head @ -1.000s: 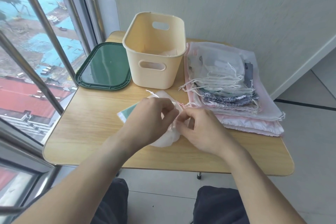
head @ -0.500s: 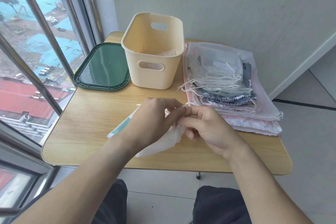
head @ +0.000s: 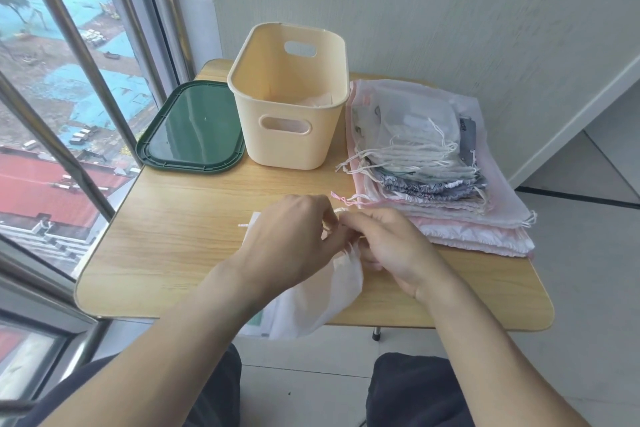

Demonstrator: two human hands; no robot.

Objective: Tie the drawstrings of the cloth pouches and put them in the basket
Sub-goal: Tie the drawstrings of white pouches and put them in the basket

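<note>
A sheer white cloth pouch (head: 325,291) hangs over the table's front edge below my hands. My left hand (head: 291,239) and my right hand (head: 388,246) meet above its gathered mouth, and both pinch its thin drawstring between fingertips. The knot itself is hidden by my fingers. The cream plastic basket (head: 291,142) stands upright at the table's back centre, with a pale pouch visible inside. A stack of flat cloth pouches (head: 433,177) with loose white drawstrings lies to the right of the basket.
A dark green lid (head: 194,135) lies flat left of the basket. The small wooden table (head: 166,246) stands against a wall, with a barred window on the left. My knees show below the front edge.
The pouch has slid toward me and now hangs over the front edge. Both hands lifted slightly and drew together at its mouth, holding the drawstring.
</note>
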